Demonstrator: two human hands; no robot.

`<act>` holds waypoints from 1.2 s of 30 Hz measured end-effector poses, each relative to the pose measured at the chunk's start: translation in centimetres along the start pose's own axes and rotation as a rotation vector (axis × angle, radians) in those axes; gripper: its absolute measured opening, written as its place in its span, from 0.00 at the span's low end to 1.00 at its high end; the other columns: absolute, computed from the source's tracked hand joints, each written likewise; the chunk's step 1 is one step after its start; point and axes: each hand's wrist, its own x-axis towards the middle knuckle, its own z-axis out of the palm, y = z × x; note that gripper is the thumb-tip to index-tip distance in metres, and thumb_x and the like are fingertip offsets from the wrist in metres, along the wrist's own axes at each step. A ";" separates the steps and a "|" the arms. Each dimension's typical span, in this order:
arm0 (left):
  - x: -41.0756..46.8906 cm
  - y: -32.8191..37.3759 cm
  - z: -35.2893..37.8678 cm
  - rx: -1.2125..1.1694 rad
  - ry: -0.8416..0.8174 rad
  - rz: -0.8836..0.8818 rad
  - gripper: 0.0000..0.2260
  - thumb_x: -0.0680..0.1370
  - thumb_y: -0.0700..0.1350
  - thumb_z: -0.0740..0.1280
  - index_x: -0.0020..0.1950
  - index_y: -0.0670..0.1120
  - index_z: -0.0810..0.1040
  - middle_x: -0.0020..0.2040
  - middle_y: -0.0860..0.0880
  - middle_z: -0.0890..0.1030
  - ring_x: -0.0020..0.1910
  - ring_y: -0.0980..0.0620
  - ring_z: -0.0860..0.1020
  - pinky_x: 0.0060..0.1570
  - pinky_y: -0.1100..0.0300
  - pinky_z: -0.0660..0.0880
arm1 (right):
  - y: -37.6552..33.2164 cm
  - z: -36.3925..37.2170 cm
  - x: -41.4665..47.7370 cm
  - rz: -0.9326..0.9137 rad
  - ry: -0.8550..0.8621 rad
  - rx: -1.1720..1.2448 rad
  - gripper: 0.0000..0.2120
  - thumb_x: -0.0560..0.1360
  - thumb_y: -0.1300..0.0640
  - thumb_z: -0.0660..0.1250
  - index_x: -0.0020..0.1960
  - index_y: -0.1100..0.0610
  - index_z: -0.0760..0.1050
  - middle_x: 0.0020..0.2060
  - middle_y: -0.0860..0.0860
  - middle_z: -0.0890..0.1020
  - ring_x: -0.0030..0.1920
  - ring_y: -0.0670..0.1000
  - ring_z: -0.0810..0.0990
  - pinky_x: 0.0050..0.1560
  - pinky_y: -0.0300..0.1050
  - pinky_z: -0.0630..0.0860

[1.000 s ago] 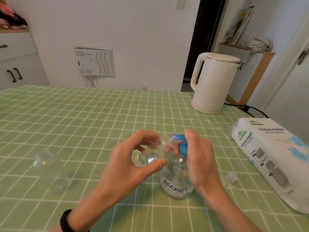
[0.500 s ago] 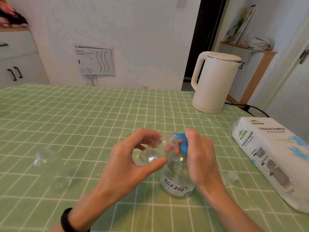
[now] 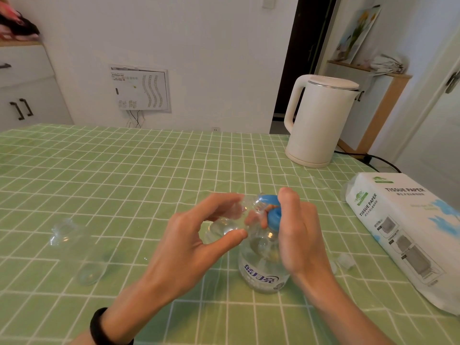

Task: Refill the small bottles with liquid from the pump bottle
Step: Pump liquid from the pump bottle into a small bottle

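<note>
My left hand (image 3: 189,245) pinches a small bottle (image 3: 229,220) at the spout. My right hand (image 3: 298,235) presses flat on the pump bottle (image 3: 261,270). The second bottle (image 3: 72,247) looks unfilled.

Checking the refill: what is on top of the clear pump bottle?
Its blue pump head, with the right hand touching it; the left hand holds a small clear plastic bottle at the spout. The hands cover the pump's neck.
</note>
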 end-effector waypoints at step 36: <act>0.2 0.1 -0.3 -0.006 0.057 0.045 0.20 0.72 0.53 0.76 0.63 0.53 0.82 0.56 0.61 0.85 0.56 0.58 0.84 0.55 0.65 0.78 | -0.2 0.0 -0.1 0.004 -0.001 -0.002 0.29 0.75 0.39 0.52 0.29 0.60 0.71 0.33 0.70 0.79 0.35 0.68 0.76 0.37 0.61 0.74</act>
